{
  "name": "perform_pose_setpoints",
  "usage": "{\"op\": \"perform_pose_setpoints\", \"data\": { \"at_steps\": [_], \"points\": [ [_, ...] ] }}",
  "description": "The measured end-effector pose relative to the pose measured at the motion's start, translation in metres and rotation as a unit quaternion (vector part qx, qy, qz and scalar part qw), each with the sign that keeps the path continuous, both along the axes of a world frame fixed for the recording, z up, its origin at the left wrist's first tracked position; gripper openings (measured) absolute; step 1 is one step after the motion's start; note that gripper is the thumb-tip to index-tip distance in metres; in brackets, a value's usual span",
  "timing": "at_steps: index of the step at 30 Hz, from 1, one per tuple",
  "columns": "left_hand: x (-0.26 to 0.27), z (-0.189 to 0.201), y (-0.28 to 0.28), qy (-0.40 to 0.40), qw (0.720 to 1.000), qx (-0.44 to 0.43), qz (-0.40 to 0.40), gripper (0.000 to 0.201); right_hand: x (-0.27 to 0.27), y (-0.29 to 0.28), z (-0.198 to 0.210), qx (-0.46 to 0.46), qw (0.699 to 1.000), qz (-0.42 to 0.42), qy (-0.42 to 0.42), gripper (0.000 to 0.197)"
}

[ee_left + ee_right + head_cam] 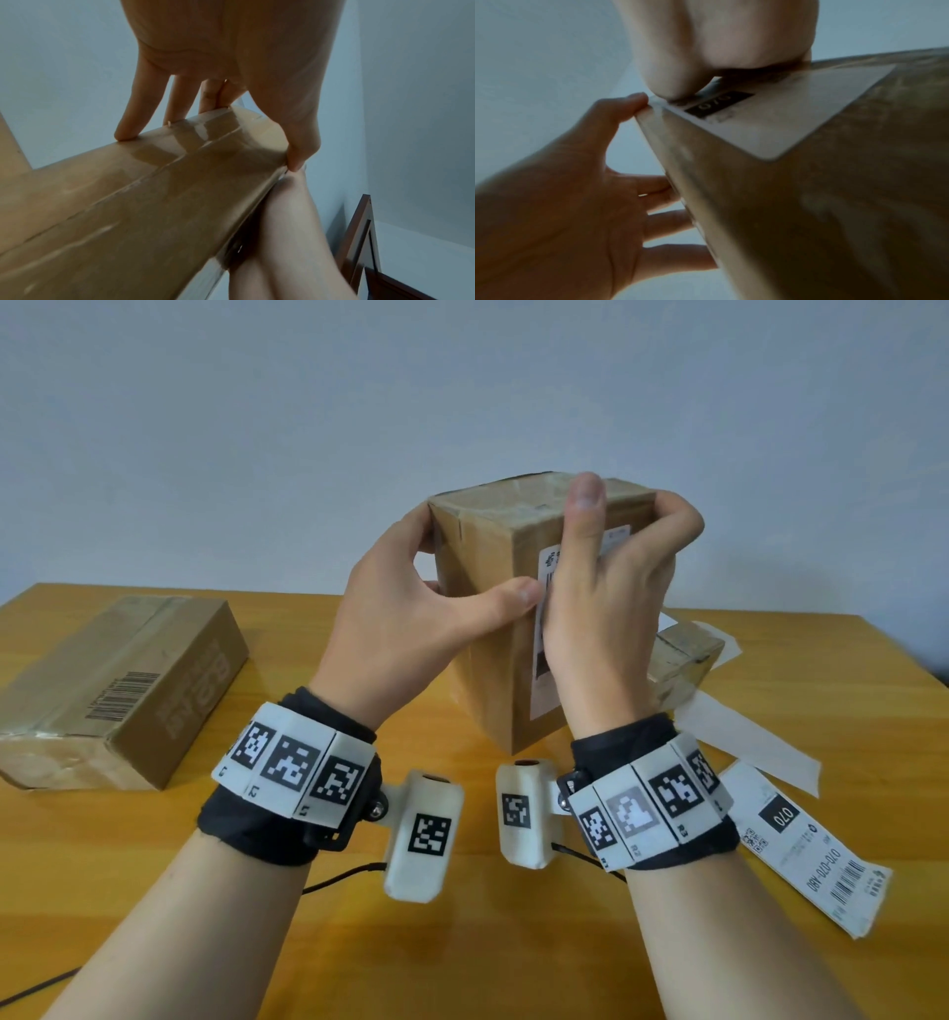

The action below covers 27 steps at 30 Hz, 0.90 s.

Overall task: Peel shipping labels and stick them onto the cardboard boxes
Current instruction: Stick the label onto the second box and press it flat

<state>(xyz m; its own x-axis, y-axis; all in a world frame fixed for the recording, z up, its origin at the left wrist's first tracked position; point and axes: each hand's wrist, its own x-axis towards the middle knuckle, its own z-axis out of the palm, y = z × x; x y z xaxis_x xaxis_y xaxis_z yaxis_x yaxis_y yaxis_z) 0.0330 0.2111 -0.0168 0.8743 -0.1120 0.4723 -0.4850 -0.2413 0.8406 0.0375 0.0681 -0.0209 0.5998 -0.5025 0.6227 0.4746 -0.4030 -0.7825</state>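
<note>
pale wall behind a yellow wooden surface (308, 942). upright cardboard box (488, 629) stands tilted near its middle. left hand (395, 629) has its grip on the box's left side, thumb on the front edge, fingers spread against the far face. right hand (611, 608) presses flat, fingers straight, on the white shipping label (795, 121) stuck to the box's right face. a flat box (118, 680) lies left; a loose label (806, 850) and backing strips (744, 731) lie right.
</note>
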Motion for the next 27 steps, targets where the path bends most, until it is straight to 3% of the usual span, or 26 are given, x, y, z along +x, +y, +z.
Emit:
{"op": "perform_pose_setpoints", "data": {
  "at_steps": [4, 8, 10, 22, 27],
  "points": [
    [0.0, 0.003, 0.003, -0.042, 0.998, 0.038, 0.0, 0.07, -0.002, -0.005, 0.005, 0.039, 0.999, 0.006, -0.002, 0.064],
    [0.0, 0.003, 0.007, -0.056, 0.997, 0.05, -0.013, 0.075, 0.0, -0.011, 0.004, 0.053, 0.998, -0.016, -0.038, 0.034],
    [0.001, 0.002, 0.009, -0.06, 0.996, 0.054, -0.023, 0.077, 0.001, -0.014, 0.004, 0.068, 0.997, -0.032, -0.036, 0.028],
    [0.0, 0.011, 0.02, -0.072, 0.994, 0.063, -0.045, 0.076, 0.002, -0.021, 0.008, 0.152, 0.988, -0.029, -0.018, 0.044],
    [0.006, 0.008, 0.022, -0.072, 0.997, 0.016, -0.028, 0.074, 0.002, -0.022, 0.007, 0.146, 0.985, 0.057, 0.068, 0.054]
  ]
}}
